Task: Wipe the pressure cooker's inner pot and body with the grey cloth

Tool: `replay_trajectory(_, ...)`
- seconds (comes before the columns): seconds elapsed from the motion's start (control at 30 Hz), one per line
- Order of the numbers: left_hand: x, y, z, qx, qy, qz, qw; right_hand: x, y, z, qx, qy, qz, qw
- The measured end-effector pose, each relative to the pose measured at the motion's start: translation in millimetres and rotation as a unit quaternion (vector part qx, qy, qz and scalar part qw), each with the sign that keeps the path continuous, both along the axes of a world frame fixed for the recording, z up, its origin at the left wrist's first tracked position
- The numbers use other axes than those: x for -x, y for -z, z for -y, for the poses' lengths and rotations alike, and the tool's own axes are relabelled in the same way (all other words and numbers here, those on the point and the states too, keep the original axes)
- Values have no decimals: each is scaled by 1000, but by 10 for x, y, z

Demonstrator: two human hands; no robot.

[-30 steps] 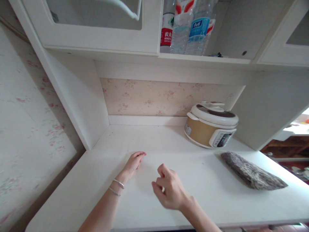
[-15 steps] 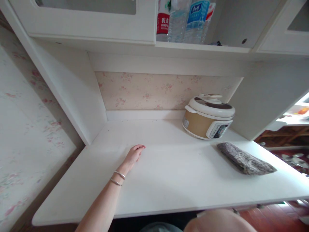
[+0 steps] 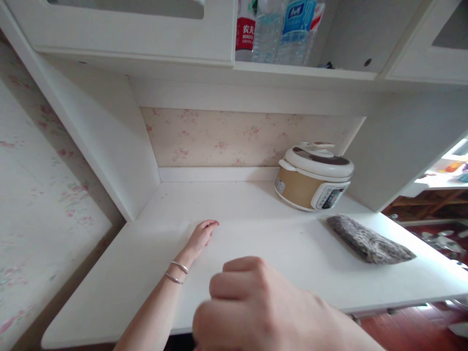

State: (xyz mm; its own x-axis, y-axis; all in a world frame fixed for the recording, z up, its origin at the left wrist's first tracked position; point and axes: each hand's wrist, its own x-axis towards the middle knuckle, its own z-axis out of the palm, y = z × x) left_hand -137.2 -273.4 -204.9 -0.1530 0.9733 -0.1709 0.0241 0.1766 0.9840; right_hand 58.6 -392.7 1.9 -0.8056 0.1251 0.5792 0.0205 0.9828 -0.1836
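My left hand (image 3: 202, 236) rests on the white tabletop (image 3: 153, 253), left of the middle. Its fingers are loosely curled together, and nothing shows in them. Two silver bangles (image 3: 176, 272) circle that wrist. Close to the camera, above the table's front edge, my right hand (image 3: 248, 302) is closed in a fist with its back toward me. The inside of the fist is hidden, so I cannot tell whether it holds anything. Neither hand touches the rice-cooker-like electric pot (image 3: 310, 183) or the folded grey furry cloth (image 3: 369, 239) on the right.
White side panels (image 3: 102, 136) enclose the tabletop. Overhead, an open cabinet shelf (image 3: 307, 72) holds several plastic bottles (image 3: 268, 36). Flowered wallpaper (image 3: 219, 139) covers the back. Reddish flooring (image 3: 405, 326) shows beyond the front right edge.
My right fist has risen from the bottom edge into the middle of the view. My left hand has stayed on the tabletop. The camera view has shifted slightly.
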Motion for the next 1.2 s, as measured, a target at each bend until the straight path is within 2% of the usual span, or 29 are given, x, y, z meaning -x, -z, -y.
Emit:
replay_trajectory(0.03,-4,7,-1,-7,1,-3,1000,69,86,-123,-5,-5,8,1000)
replay_trajectory(0.07,-8,13,-2,-14,2,-6,1000,116,226,-262,12,23,-1,1000)
replay_trajectory(0.17,-20,24,-10,-15,9,-13,1000,145,889,-725,152,112,23,982)
replay_trajectory(0.23,-23,27,-18,-1,7,-19,1000,110,1389,-1016,299,179,17,937)
replay_trajectory(0.3,-20,28,-27,10,5,-32,999,60,1805,-1238,433,277,-6,858)
replay_trajectory(0.33,-19,28,-30,13,6,-40,999,35,1959,-1316,478,313,-29,820)
replay_trajectory(0.4,-17,24,-33,16,12,-54,998,-3,2151,-1404,518,345,-88,778)
replay_trajectory(0.47,-22,12,-29,11,14,-66,998,-21,2216,-1422,521,343,-113,773)
replay_trajectory(0.7,-58,-78,18,4,14,-85,996,-4,2190,-1364,479,339,-78,806)
replay_trajectory(0.97,-61,-126,20,5,20,-99,995,-10,2201,-1367,477,340,-81,806)
replay_trajectory(1.2,-59,-91,11,3,17,-96,995,-13,2227,-1387,481,345,-83,801)
